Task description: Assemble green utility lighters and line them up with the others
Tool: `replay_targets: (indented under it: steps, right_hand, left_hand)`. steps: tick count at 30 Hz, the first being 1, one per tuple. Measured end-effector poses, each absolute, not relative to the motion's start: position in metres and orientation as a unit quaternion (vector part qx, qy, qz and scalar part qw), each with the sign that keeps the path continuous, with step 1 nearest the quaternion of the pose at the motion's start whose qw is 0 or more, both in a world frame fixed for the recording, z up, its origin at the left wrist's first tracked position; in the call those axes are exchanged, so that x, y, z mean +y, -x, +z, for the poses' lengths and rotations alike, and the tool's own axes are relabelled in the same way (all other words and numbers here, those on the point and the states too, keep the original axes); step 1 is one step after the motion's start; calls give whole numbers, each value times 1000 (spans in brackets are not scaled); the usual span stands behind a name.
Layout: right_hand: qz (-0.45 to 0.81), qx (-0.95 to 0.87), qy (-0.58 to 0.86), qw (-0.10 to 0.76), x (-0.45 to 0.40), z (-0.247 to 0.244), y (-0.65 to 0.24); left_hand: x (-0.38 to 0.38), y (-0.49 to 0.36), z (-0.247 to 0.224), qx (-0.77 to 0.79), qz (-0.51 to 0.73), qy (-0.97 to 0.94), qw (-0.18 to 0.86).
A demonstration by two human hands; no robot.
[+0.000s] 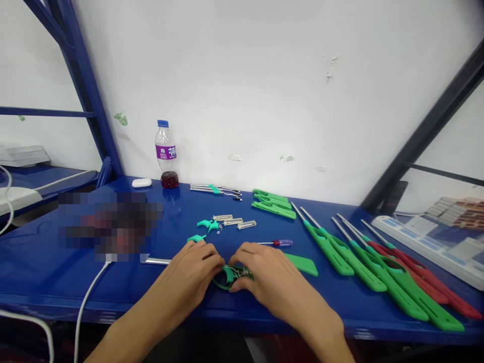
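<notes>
In front of me a green long-necked lighter (302, 264) lies on the blue table, its handle pointing right and its metal tube (156, 261) sticking out to the left. My left hand (196, 267) grips it near the front of the handle, fingers pinched. My right hand (262, 267) pinches the middle, where thin inner parts (240, 273) and a teal trigger (228, 275) show. The hands hide much of the body. Just beyond lie loose teal triggers (207, 225), clear fuel tanks (246, 225) and a purple-handled screwdriver (283, 243).
Several green and red lighters (333, 249) lie at right, beside a white power strip (427, 247). Green handle shells (274, 206) and metal tubes (215, 189) lie at the back. A drink bottle (166, 154) and white case (141, 183) stand back left, with a cable (88, 297) nearer.
</notes>
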State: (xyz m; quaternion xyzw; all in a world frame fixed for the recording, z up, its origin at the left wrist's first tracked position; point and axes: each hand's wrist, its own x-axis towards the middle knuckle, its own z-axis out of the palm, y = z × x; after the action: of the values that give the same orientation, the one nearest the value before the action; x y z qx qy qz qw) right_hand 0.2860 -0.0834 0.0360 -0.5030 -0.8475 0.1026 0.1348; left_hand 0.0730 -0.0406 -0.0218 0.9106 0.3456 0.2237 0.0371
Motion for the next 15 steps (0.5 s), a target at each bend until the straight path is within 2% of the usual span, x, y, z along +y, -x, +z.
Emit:
replay_targets:
  steps: [7, 15]
  right_hand:
    - [115, -845, 501, 143, -84, 35, -288]
    - [137, -835, 513, 140, -87, 36, -288]
  left_hand:
    - [-42, -74, -22, 352, 221, -908, 46]
    - [-42, -73, -24, 324, 226, -919, 5]
